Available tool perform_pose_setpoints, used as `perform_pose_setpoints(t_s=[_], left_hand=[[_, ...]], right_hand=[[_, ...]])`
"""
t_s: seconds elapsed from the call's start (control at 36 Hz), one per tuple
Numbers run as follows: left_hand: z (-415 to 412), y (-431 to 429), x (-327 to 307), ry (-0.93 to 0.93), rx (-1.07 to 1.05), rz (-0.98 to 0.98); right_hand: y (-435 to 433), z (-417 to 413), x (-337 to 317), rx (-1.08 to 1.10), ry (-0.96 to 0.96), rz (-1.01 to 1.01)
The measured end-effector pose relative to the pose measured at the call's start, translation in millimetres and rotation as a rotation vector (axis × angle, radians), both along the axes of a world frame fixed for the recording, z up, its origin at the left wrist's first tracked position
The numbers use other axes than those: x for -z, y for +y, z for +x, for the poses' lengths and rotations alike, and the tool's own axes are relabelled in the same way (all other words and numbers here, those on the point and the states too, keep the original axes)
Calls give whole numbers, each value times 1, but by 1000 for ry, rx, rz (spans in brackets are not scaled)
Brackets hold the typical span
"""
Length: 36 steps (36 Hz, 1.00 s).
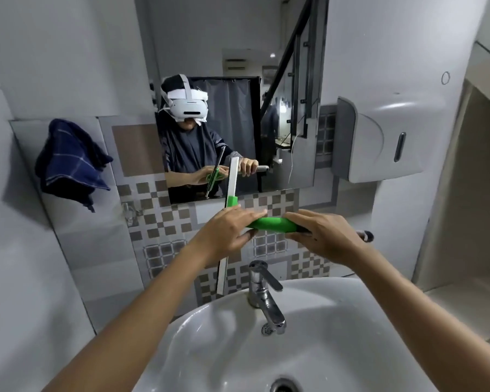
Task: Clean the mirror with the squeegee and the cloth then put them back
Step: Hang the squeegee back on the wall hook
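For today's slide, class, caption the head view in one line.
Both hands hold a green squeegee below the mirror, above the sink.

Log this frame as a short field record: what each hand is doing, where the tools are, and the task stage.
left hand: on the green squeegee near its blade
right hand: grip closed around the squeegee handle
squeegee blade: upright, in front of the mirror lower edge; contact cannot be told
cloth: dark blue, hanging on the wall left of the mirror, untouched
below: sink and tap
stage: squeegee in hand, not yet put back
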<state>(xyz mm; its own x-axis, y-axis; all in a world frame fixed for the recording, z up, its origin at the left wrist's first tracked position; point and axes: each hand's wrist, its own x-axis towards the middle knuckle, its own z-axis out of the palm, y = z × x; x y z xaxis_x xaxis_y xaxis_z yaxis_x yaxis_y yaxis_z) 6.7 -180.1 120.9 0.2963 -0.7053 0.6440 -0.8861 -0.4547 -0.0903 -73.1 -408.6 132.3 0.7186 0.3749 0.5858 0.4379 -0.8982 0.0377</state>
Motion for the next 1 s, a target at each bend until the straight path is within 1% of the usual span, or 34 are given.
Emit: perform_pose_setpoints(t_s=[0.11,0.17,0.22,0.36,0.44,0.5,0.61,0.69,0.83,0.92,1.0], left_hand=[[-9,23,1,38,-52,-12],[-14,34,3,75,-67,-67],[-17,46,3,92,-97,-148],[-28,78,7,85,-171,-397],[-34,97,16,94,-260,-547],[-38,108,24,113,-304,-656],[-46,122,40,119,-403,-828],[-46,129,51,133,-448,-888],[-42,151,72,183,-487,-936],[-47,161,84,216,-487,-937],[-48,173,102,361,-468,-933]], right_hand=[[16,4,-17,-51,-64,-93],[28,9,-24,-64,-119,-103],[43,15,-29,-69,-181,-67],[95,33,-27,-75,-313,227],[134,36,-21,-119,-338,540],[158,38,-19,-148,-251,740],[204,42,-20,-302,12,1002],[235,42,-23,-425,174,1176],[274,52,-14,-505,363,1251],[288,61,-2,-505,448,1271],[301,69,16,-509,494,1240]])
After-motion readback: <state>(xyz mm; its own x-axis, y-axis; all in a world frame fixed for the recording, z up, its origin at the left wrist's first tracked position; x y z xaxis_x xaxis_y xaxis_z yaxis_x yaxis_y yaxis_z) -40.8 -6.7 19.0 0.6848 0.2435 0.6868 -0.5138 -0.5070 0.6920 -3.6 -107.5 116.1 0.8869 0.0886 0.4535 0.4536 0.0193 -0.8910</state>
